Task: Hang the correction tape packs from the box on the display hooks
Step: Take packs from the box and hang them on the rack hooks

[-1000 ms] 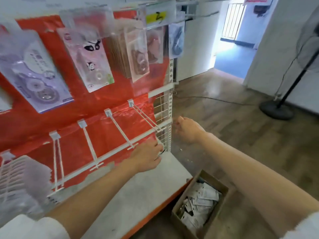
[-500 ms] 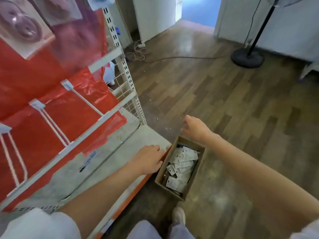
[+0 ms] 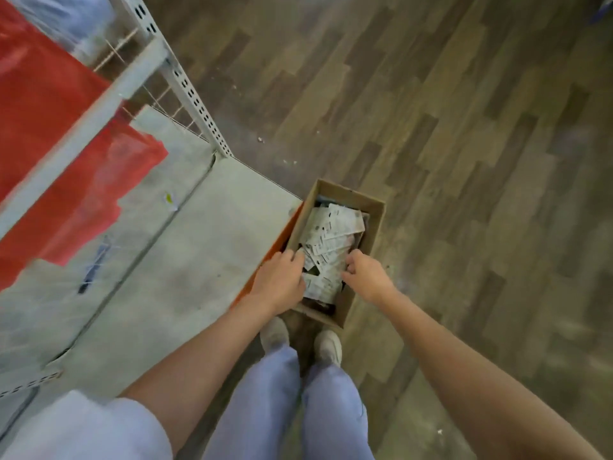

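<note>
Brown cardboard box [image 3: 376, 224], plain, darker inside. White correction tape packs [image 3: 331, 227] in it, small black print on the cards. Grey-brown wood-plank floor [image 3: 464, 161], staggered boards in light and dark tones, a few white specks. Pale grey base shelf [image 3: 185, 260], scuffed, with orange front edge [image 3: 285, 234]. Red plastic sheet [image 3: 49, 134] behind white perforated metal upright [image 3: 195, 101]. Light lavender trousers [image 3: 311, 410], off-white shoes [image 3: 328, 345], white sleeve [image 3: 83, 429].
</note>
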A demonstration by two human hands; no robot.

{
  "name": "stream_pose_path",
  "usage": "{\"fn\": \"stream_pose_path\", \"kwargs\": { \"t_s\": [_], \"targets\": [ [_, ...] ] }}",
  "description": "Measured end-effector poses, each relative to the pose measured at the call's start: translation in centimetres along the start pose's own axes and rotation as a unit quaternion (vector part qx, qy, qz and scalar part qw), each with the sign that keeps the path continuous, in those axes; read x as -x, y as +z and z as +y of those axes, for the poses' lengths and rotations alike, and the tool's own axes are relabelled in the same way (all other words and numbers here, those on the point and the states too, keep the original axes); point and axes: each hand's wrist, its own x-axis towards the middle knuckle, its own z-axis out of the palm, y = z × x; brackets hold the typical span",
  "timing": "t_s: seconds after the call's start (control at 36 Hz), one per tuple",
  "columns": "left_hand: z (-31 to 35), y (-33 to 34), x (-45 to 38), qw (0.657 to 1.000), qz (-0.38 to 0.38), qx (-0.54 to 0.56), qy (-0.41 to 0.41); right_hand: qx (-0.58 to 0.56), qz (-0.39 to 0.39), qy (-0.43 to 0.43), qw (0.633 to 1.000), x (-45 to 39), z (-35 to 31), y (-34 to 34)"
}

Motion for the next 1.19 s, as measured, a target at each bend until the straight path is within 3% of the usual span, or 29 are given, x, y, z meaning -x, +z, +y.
{"fn": "stream_pose_path", "kwargs": {
  "t_s": [0.28, 0.39, 0.44, 0.53, 0.69, 0.81, 0.92, 1.06, 1.19],
  "targets": [
    [-4.4, 15.9, -12.5, 0.995, -0.027, 0.090, -0.046, -0.093, 0.020, 0.049, 0.994, -16.8, 6.7, 9.3],
    [-4.5, 20.7, -17.6, 0.965, -0.032, 0.229, -0.125, -0.146, 0.037, 0.055, 0.987, -23.0, 9.4, 11.5],
    [-4.8, 23.4, -20.7, 0.909, -0.041, 0.359, -0.210, -0.176, 0.054, 0.064, 0.981, -25.9, 10.7, 12.4],
    [-5.0, 26.7, -24.6, 0.798, -0.035, 0.508, -0.322, -0.255, 0.075, 0.105, 0.958, -29.9, 12.3, 13.6],
    [-6.8, 30.7, -29.7, 0.608, -0.004, 0.677, -0.414, -0.505, 0.089, 0.173, 0.841, -36.0, 13.5, 14.9],
    [-7.6, 31.3, -31.4, 0.536, 0.020, 0.730, -0.425, -0.556, 0.127, 0.176, 0.803, -38.6, 14.0, 15.0],
    [-6.8, 31.1, -31.1, 0.520, 0.028, 0.744, -0.418, -0.540, 0.160, 0.174, 0.808, -38.6, 13.7, 15.8],
    [-3.6, 28.1, -27.5, 0.532, 0.035, 0.756, -0.379, -0.411, 0.141, 0.143, 0.889, -35.2, 12.6, 16.1],
    [-2.4, 22.8, -21.9, 0.563, 0.042, 0.733, -0.379, -0.440, 0.124, 0.144, 0.878, -27.1, 10.6, 12.9]
  ]
}}
